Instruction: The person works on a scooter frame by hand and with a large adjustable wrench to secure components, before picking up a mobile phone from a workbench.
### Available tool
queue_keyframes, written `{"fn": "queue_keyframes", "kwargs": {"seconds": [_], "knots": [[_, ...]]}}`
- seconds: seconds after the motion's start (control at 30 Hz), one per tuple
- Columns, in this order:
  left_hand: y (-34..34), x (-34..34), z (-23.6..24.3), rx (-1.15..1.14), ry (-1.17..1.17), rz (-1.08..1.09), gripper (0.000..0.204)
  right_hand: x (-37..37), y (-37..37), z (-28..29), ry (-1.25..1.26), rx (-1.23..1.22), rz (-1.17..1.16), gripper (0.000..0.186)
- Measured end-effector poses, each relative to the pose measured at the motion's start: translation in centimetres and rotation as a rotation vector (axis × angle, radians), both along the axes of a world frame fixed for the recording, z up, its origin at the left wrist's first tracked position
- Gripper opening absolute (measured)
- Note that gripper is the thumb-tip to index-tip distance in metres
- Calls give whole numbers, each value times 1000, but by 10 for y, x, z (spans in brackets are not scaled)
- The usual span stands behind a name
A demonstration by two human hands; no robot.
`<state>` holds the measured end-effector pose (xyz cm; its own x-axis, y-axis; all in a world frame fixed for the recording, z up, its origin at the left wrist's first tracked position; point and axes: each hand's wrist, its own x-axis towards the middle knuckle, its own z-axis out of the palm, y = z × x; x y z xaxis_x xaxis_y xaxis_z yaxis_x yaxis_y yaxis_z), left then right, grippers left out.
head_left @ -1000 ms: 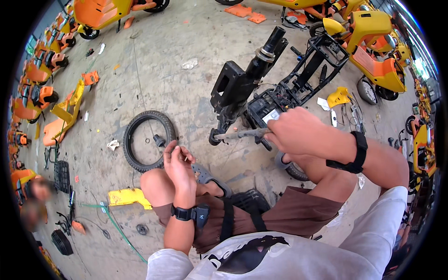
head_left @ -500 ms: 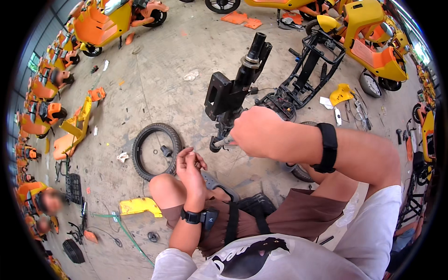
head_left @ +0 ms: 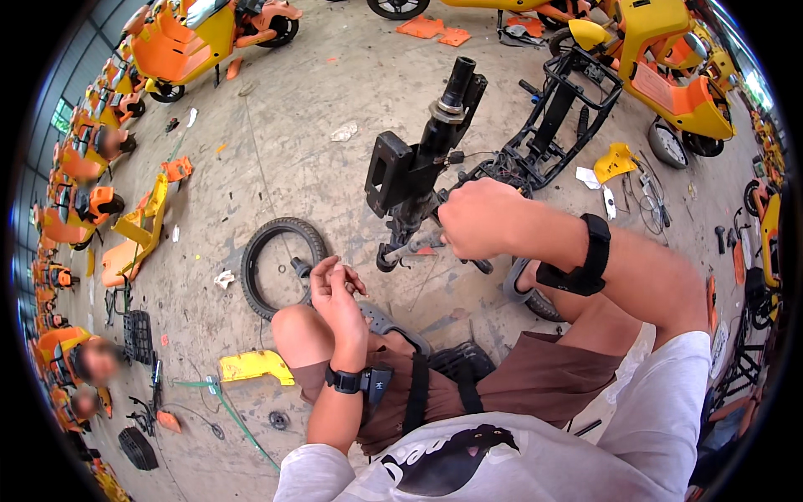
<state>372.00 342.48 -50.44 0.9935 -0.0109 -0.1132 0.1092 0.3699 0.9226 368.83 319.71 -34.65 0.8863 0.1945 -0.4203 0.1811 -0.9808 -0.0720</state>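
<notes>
My right hand (head_left: 477, 219) is wrapped round a grey metal bar (head_left: 411, 249) that reaches to the lower end of an upright black steering column (head_left: 435, 146) with a bracket on its side. Behind it lies a bare black scooter frame (head_left: 569, 125) with wiring, partly hidden by my hand. My left hand (head_left: 335, 297) is raised above my knee, fingers loosely bent and apart, holding nothing that I can see. A loose tyre (head_left: 255, 284) lies on the floor just left of it.
Yellow-orange scooters (head_left: 176, 54) line both sides and the back. Around me on the concrete lie yellow panels (head_left: 251, 366), a black footboard (head_left: 136, 335), a wheel (head_left: 667, 145), cables and scraps. I sit low, my sandalled feet (head_left: 523, 284) near the frame.
Since a second ago my right hand and the bar swung leftward, then slightly back right and up. My left hand stays raised with bent fingers. The view has shifted slightly.
</notes>
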Motion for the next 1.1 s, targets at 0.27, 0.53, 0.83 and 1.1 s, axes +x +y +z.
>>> {"fn": "queue_keyframes", "kwargs": {"seconds": [0.27,0.53,0.83,1.1], "knots": [[-38,28,63,495,-613,-74,47,-3,-15,-5,-73,64,-5,31],[-75,78,94,713,-660,-226,59,13,-16,-3,-43,52,-57,24],[-82,66,81,620,-799,-51,57,11,-9,0,23,-20,-31,19],[-90,68,62,748,-934,70,50,2,-27,-17,-190,61,21,18]]}}
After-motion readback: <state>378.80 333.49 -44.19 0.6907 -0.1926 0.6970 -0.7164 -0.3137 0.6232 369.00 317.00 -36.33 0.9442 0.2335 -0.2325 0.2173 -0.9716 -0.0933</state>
